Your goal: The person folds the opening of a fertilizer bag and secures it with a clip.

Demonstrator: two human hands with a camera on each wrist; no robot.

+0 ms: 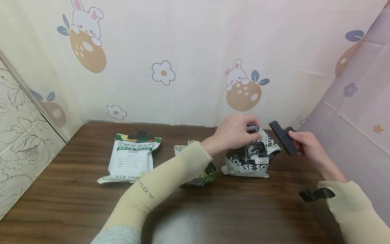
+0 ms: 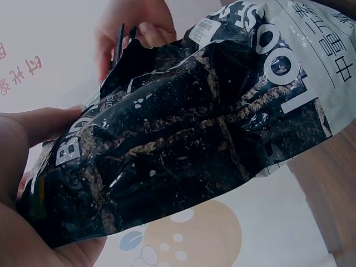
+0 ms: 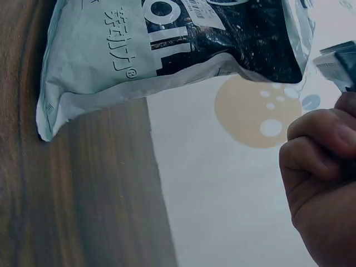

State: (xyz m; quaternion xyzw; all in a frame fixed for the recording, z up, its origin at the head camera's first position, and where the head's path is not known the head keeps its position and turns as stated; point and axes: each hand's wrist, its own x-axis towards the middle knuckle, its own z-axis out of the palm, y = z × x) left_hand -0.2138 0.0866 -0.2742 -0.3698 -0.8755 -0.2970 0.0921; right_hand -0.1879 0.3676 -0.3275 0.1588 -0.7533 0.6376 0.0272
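Note:
A black-and-white bag of loose soil [image 1: 248,162] stands on the table, its top folded and bunched. My left hand [image 1: 234,131] grips the bag's upper edge, with the thumb on one face in the left wrist view and the other fingers partly hidden behind the bag [image 2: 167,139]. Just to the right of the bag's top, my right hand [image 1: 307,145] holds a wide black bag clip [image 1: 283,137] by its handle. The clip's long bar is tilted and apart from the bag in the head view. In the right wrist view the right hand's fingers [image 3: 317,147] are curled around the clip.
On the left of the brown table [image 1: 76,189] lies a white fertilizer bag [image 1: 131,157] with a black clip [image 1: 141,136] across its top. A smaller colourful packet [image 1: 201,179] is partly hidden behind the left forearm. A patterned curtain [image 1: 195,67] hangs behind.

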